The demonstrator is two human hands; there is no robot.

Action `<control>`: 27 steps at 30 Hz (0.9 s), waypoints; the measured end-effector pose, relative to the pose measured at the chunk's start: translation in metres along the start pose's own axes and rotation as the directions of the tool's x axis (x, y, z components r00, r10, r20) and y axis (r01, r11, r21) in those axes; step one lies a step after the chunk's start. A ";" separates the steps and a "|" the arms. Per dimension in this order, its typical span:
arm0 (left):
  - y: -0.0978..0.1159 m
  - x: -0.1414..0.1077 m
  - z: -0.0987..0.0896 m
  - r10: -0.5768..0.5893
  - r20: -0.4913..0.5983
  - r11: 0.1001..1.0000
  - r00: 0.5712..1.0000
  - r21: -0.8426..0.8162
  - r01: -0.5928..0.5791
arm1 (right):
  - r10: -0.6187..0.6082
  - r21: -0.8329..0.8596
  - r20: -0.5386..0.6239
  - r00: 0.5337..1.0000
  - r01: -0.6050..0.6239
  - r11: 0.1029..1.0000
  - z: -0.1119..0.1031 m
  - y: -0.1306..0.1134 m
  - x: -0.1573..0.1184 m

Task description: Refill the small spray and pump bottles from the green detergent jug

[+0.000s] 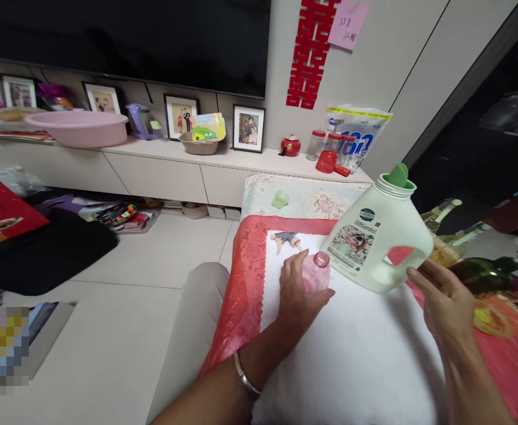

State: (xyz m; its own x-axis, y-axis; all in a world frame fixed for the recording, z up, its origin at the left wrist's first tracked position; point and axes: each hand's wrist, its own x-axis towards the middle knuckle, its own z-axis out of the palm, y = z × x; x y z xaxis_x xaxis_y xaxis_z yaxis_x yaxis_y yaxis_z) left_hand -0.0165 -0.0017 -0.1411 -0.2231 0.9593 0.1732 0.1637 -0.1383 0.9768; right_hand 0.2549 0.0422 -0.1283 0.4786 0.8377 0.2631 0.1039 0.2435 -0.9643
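Observation:
A pale green detergent jug [378, 233] with a green spout and no cap stands tilted at the back right of the white sheet [338, 354]. My right hand [447, 298] touches its lower right side by the handle, fingers partly hidden behind it. My left hand [298, 289] is wrapped round a small pink transparent bottle [316, 274], whose open neck points up. Just behind the bottle lies a small trigger-shaped spray head [288, 239] or figure-like piece; I cannot tell which. A light green cap [280, 199] rests on the flowered cloth further back.
Red plastic [245, 283] covers the table edge. Glass bottles [484, 268] stand at the right. Behind, a cabinet [161, 177] bears a pink basin [86, 127], photo frames, a basket, jars and a plastic bag [356, 133]. Bags and books lie on the floor at left.

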 end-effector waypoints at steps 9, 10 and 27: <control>-0.008 0.002 0.003 0.003 -0.016 1.000 1.000 0.004 -0.003 | 0.120 0.017 0.083 0.989 -0.121 0.992 0.027 -0.013 0.024; -0.008 0.002 0.003 -0.005 -0.020 1.000 1.000 -0.005 0.005 | 0.124 0.016 0.080 0.989 -0.126 0.992 0.030 -0.014 0.025; -0.003 0.002 0.003 -0.045 -0.033 0.999 0.998 0.014 0.045 | 0.067 -0.170 -0.167 0.984 -0.096 0.981 -0.002 -0.085 -0.003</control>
State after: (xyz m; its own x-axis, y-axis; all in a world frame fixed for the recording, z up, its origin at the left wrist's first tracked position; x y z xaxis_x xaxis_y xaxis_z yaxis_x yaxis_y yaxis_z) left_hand -0.0147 0.0016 -0.1445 -0.2615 0.9559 0.1335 0.1672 -0.0913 0.9817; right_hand 0.2460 0.0181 -0.0468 0.6232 0.7589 0.1892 0.2045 0.0753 -0.9760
